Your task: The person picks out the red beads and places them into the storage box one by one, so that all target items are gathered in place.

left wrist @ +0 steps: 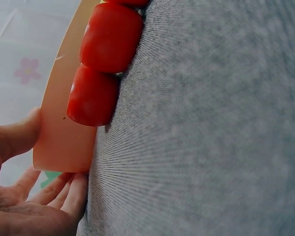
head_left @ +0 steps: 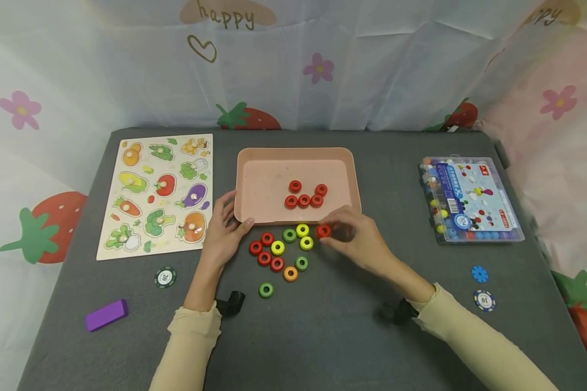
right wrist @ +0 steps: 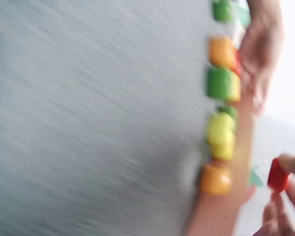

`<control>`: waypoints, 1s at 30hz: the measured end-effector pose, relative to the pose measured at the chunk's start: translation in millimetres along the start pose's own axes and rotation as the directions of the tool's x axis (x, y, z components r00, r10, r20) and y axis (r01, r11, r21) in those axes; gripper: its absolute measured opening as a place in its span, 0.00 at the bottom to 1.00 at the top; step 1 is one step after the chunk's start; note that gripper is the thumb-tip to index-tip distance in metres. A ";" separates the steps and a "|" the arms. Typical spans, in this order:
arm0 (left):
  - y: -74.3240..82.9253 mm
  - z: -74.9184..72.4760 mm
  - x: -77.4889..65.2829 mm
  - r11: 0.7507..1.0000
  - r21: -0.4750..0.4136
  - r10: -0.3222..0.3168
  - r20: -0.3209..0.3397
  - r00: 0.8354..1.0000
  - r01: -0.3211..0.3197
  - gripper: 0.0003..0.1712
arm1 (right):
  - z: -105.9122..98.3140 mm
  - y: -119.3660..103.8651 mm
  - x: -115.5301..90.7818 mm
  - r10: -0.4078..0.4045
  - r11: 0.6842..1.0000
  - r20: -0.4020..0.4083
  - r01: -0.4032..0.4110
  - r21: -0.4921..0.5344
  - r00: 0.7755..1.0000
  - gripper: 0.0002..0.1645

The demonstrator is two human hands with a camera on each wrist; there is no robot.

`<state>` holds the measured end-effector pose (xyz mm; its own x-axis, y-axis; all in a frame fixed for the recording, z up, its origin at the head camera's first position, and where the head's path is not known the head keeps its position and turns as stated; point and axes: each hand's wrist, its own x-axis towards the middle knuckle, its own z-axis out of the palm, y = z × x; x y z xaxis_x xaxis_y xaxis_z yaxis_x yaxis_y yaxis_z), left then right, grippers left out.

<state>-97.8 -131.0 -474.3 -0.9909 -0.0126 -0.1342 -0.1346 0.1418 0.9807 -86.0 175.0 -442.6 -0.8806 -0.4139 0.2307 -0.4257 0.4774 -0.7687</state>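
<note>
In the head view a pink tray (head_left: 264, 174) holds several red ring beads (head_left: 304, 201). My left hand (head_left: 222, 231) grips its near left corner, thumb on the front rim (left wrist: 64, 123) and fingers along the side. Thumb and fingers of my right hand (head_left: 359, 239) pinch a red ring bead (head_left: 324, 231) just off the tray's near right edge; it shows raised in the right wrist view (right wrist: 278, 176). Loose beads lie before the tray: red (head_left: 264, 258), yellow (head_left: 277, 248), green (head_left: 301, 263) and orange (head_left: 290, 273). Another orange bead (right wrist: 216, 179) appears in the right wrist view.
Left of the tray lies a vegetable puzzle board (head_left: 163, 195), with a green-edged chip (head_left: 165, 277) and a purple block (head_left: 106, 315) nearer. A clear bead case (head_left: 472, 200) lies at right, above a blue disc (head_left: 480, 273) and a blue-edged chip (head_left: 484, 300).
</note>
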 end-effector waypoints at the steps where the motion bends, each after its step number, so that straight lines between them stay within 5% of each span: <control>1: -0.1 0.1 0.0 1.000 0.000 0.000 0.000 1.000 0.000 0.44 | -3.5 0.3 6.8 0.018 1.000 -0.037 -0.018 -0.008 0.999 0.19; 5: -0.6 0.4 0.0 1.000 0.003 0.000 -0.002 1.000 0.000 0.44 | -11.9 1.4 30.8 0.114 0.993 -0.099 -0.117 -0.029 0.989 0.17; 13: -1.4 0.7 -0.6 1.000 0.004 0.008 0.005 1.000 -0.008 0.44 | 6.4 14.5 55.6 0.271 0.961 -0.012 -0.272 -0.046 0.962 0.17; 23: 0.8 0.1 -0.9 1.000 0.011 0.003 -0.003 1.000 -0.003 0.43 | 20.3 19.7 69.7 0.338 0.941 0.015 -0.338 -0.021 0.941 0.16; 30: 0.4 -0.2 0.3 1.000 0.014 0.012 -0.004 1.000 -0.012 0.44 | 22.5 18.3 69.9 0.291 0.957 -0.011 -0.291 0.000 0.957 0.14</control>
<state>-98.1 -131.2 -473.9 -0.9925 -0.0146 -0.1215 -0.1223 0.1561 0.9801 -150.7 137.4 -454.0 -0.9686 -0.2484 0.0039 -0.1511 0.5767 -0.8028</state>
